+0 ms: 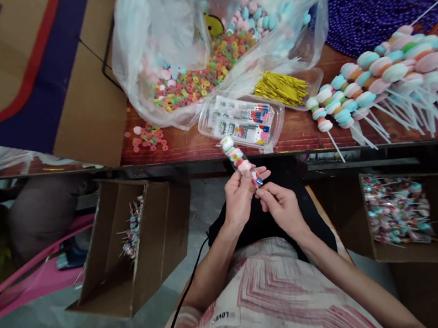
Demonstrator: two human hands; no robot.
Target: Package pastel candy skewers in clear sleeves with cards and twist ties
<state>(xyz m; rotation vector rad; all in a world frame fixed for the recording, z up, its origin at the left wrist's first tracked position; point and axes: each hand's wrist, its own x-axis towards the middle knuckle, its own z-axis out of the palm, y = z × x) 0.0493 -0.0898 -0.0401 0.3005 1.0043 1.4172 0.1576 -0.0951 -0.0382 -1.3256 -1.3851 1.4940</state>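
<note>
A candy skewer (236, 155) of pastel marshmallows and gummy rings in a clear printed wrapper is tilted in front of the table edge. My left hand (237, 200) is closed around its lower half, thumb on top. My right hand (285, 208) pinches the wrapper's bottom end between thumb and forefinger; whether a tie is there is too small to tell. Just beyond, a clear plastic tray (278, 134) holds printed wrappers (243, 120). Gold twist ties (282, 88) lie in another tray beside it.
Unwrapped candy skewers (388, 68) are piled at the table's right. A plastic bag (162, 22) of loose candies stands behind the trays, near purple cord (369, 4). Cardboard boxes (155, 247) with wrapped skewers flank my lap. Loose gummy rings (149, 137) lie left.
</note>
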